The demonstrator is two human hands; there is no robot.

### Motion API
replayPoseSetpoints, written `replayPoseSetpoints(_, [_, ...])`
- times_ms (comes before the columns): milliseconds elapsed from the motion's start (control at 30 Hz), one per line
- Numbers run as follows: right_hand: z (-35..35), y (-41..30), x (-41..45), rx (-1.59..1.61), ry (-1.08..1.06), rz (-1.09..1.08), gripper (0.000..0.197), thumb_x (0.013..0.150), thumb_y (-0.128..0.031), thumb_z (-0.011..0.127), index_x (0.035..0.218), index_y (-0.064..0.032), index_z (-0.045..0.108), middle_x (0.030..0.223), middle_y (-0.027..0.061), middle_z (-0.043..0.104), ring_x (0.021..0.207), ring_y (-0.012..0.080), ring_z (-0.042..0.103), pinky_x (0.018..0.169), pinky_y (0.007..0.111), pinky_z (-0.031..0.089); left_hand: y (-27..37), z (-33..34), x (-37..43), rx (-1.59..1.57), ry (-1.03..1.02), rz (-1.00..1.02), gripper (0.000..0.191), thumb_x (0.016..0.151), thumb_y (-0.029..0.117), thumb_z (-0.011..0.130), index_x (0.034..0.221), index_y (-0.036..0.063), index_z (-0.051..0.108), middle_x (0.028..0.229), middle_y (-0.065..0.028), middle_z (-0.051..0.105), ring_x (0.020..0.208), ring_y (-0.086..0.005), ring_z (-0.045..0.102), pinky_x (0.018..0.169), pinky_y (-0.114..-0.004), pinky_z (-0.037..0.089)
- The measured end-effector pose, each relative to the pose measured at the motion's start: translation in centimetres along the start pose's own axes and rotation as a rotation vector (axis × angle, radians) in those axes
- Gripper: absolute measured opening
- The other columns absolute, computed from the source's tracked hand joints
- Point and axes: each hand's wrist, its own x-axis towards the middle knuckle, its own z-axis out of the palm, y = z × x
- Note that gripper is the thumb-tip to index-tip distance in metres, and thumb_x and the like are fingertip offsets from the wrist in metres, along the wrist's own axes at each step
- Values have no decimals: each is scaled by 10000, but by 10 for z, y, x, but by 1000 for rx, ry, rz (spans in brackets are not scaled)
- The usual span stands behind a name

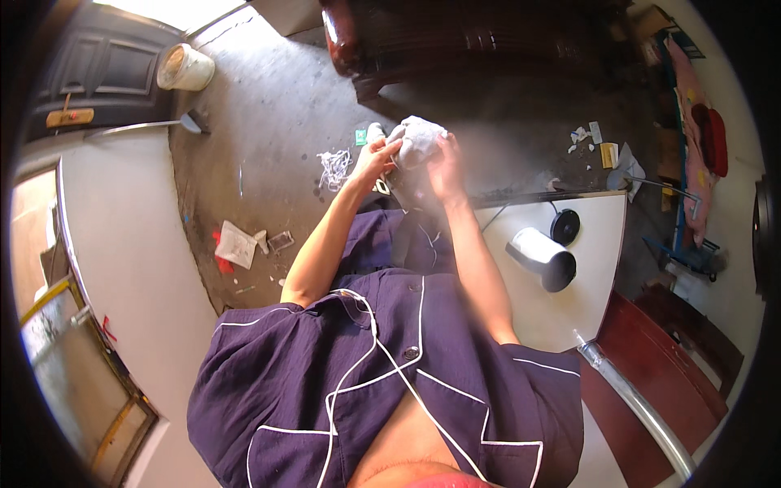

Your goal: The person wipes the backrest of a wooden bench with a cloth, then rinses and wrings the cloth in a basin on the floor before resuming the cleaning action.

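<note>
Both my hands are raised ahead of my body with a bunched pale grey-white cloth [420, 139] between them. My left hand [383, 156] grips the cloth's left side, thumb and fingers pressed to it. On the opposite side, my right hand [446, 169] has its fingertips on the fabric; haze in the picture blurs its outline. The cloth hides part of the floor behind it. Just left of it on the floor are a small green packet [360, 137] and a tangle of white cord [334, 169].
At my right, a white-topped table [573, 305] bears a white cylindrical object [540, 256] and a black disc [565, 227]. Dark wooden furniture [439, 55] stands ahead. A bucket [194, 68], a dustpan [191, 121] and crumpled paper [237, 245] are on the left.
</note>
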Motion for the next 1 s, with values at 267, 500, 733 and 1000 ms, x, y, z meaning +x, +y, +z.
replayPoseSetpoints(267, [1,-19,111,-663,236,-243,120,919,-111,615,910,-51,511,787,-19,547,686,41,486,605,197,395,107,-12,79,547,133,363,377,904,348,650,724,30,557,649,42,486,635,-46,426,549,-249,359])
replayPoseSetpoints(500, [34,-44,160,-535,308,-244,115,898,-73,619,895,-60,504,787,-26,540,696,38,482,619,204,406,180,1,122,649,153,478,407,892,382,631,975,-17,649,796,-129,650,753,-176,598,706,-326,482])
replayPoseSetpoints(733, [39,-84,229,-665,121,-143,46,871,-106,562,855,-79,528,809,-33,526,772,57,479,703,227,392,178,-11,191,333,200,173,400,933,407,558,1020,30,659,807,-79,651,718,-158,590,631,-311,474])
replayPoseSetpoints(1000, [14,-122,295,-513,-3,-67,51,866,-85,573,888,-66,531,840,-8,547,781,77,501,717,234,395,166,0,214,-110,151,-419,354,923,314,587,1049,-14,629,817,-82,600,647,-164,535,574,-323,476])
